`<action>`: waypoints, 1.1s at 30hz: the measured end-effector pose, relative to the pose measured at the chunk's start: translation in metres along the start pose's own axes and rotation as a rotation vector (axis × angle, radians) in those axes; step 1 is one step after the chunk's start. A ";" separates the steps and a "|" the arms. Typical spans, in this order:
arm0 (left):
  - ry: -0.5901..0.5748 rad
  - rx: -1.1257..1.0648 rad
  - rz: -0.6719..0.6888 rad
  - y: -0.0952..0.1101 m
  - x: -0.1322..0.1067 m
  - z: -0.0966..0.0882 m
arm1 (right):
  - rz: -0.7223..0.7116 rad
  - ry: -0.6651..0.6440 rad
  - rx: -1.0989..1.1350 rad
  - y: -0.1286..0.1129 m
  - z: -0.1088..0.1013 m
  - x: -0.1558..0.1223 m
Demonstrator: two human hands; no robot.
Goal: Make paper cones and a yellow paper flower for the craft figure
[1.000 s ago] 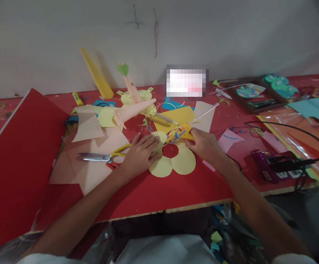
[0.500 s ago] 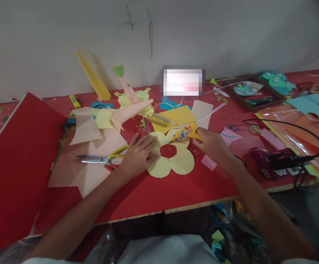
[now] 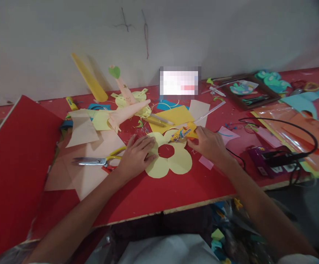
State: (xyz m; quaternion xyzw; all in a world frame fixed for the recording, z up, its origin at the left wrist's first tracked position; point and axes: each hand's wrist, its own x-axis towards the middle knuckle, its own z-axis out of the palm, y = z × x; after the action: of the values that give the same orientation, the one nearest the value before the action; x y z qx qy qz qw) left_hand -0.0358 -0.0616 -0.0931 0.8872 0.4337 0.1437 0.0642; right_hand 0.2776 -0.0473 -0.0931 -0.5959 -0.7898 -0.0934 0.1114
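A pale yellow paper flower (image 3: pixel 180 163) with a round hole in its middle lies flat on the red table. My left hand (image 3: pixel 137 154) rests on its left petals, fingers stretched out and holding nothing. In my right hand (image 3: pixel 210 145) is a yellow glue gun (image 3: pixel 188 131), its tip pointing left at the flower's upper petals, just above the hole. Whether the tip touches the paper I cannot tell. Scissors (image 3: pixel 93 161) with yellow handles lie left of my left hand, on peach paper sheets (image 3: pixel 96 179).
Rolled paper cones (image 3: pixel 129 112) and a yellow sheet (image 3: pixel 173 116) lie behind the flower. A yellow cutter (image 3: pixel 71 103) is at the back left. To the right sit a purple power box (image 3: pixel 260 165) with black cables and a brown frame (image 3: pixel 269 97). A red board (image 3: pixel 16 165) stands left.
The whole view has shifted slightly, so background things sit a little further left. My hands, the flower and the glue gun keep nearly the same places relative to each other.
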 end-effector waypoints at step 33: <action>-0.009 -0.006 -0.007 0.000 0.001 -0.002 | -0.078 0.103 -0.041 0.017 -0.014 -0.032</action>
State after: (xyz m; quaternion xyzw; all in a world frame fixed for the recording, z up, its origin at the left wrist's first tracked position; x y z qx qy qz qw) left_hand -0.0356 -0.0612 -0.0913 0.8861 0.4361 0.1409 0.0692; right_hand 0.3028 -0.0758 -0.0889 -0.5611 -0.8036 -0.1446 0.1359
